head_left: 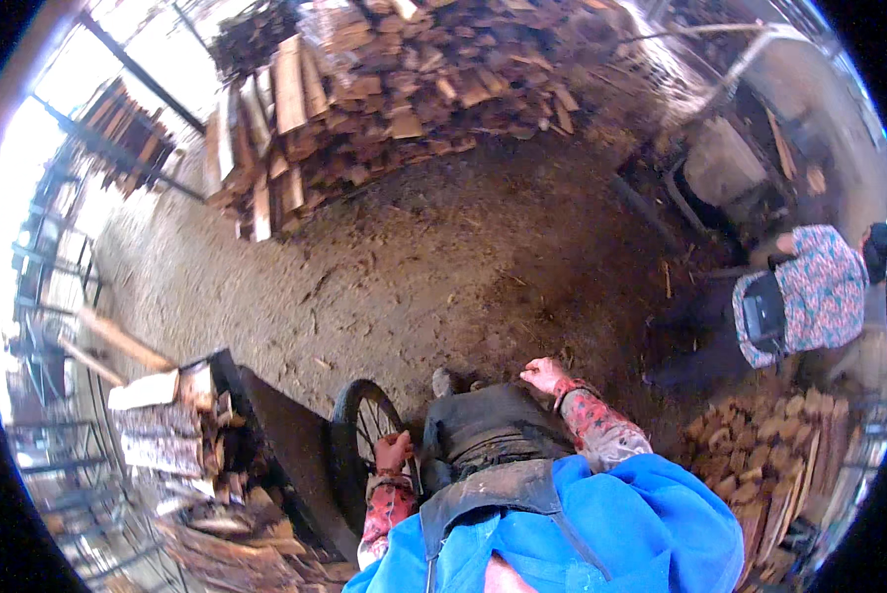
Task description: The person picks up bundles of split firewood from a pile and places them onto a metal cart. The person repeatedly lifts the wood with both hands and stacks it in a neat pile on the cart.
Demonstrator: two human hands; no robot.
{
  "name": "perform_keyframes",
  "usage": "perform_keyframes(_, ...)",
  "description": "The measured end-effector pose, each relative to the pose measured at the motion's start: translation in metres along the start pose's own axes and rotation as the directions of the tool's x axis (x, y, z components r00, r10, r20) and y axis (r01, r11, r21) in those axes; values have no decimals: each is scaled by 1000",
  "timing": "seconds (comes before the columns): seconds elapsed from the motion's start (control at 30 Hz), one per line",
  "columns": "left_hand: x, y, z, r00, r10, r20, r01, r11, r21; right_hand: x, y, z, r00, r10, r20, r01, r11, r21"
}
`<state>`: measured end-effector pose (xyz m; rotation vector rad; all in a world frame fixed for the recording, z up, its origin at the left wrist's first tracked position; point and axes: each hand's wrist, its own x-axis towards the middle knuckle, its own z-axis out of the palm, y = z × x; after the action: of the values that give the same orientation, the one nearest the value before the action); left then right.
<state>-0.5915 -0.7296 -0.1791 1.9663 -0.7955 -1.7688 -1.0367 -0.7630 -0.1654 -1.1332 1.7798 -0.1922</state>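
My left hand hangs low beside the black spoked wheel of a dark cart, its fingers curled at the tyre's edge; whether it grips the tyre is unclear. My right hand hangs free over the dirt floor, fingers loosely apart with nothing in them. Both forearms wear red patterned sleeves. A dark apron and a blue garment cover my front. Split firewood is stacked in the cart at my left.
A big heap of split wood lies at the back. A lower stack of logs stands at my right. Beyond it a person in a flowered top bends down. Metal frames line the left side.
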Motion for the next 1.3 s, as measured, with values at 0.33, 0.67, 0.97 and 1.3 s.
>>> perform_keyframes(0.33, 103, 161, 76, 951, 126, 284, -225, 909, 350, -30, 54, -14, 934, 331, -136, -202, 801, 564)
perform_keyframes(0.67, 170, 280, 278, 944, 35, 328, -220, 807, 548, 28, 105, -149, 851, 473, -229, -264, 762, 591)
perform_keyframes(0.97, 210, 356, 385, 958, -127, 258, 55, 962, 269, 89, 197, -336, 878, 319, -357, -184, 913, 363)
perform_keyframes(1.3, 290, 416, 464, 927, -273, 258, 225, 953, 200, 186, 193, -465, 819, 400, -411, -188, 864, 467)
